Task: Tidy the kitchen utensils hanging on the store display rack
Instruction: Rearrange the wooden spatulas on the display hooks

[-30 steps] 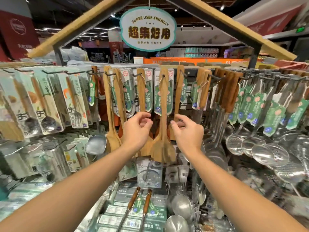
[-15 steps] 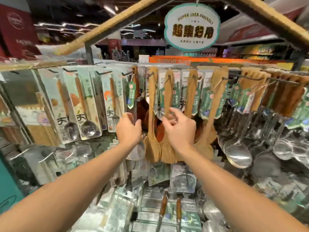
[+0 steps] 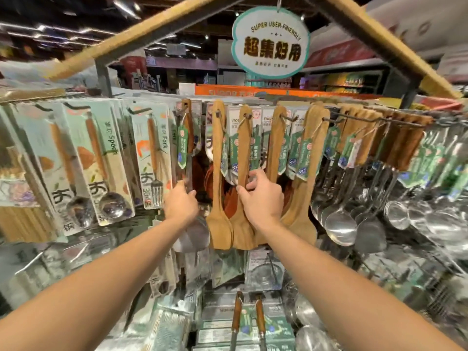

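Note:
Several wooden spatulas hang side by side from hooks on the rack's top rail (image 3: 359, 119), each with a green tag. My right hand (image 3: 263, 198) grips the handle of the second wooden spatula (image 3: 243, 138) about halfway down, thumb on its left side and fingers curled over it. Just left of the first wooden spatula (image 3: 217, 158) hangs a steel ladle (image 3: 193, 236) with a wooden top. My left hand (image 3: 180, 205) holds its dark shaft, just above the bowl. Both arms reach forward from the bottom of the view.
Carded spoons (image 3: 101, 163) and a carded fork (image 3: 152, 153) hang at the left. Steel ladles and skimmers (image 3: 340, 224) crowd the right side. Packaged goods (image 3: 222, 325) fill the shelf below. A round sign (image 3: 271, 44) hangs under the sloped wooden roof frame.
The view has swung left. My left hand has moved from the wooden spatulas over to the ladle's shaft. My right hand has shifted left and taken hold of the second spatula.

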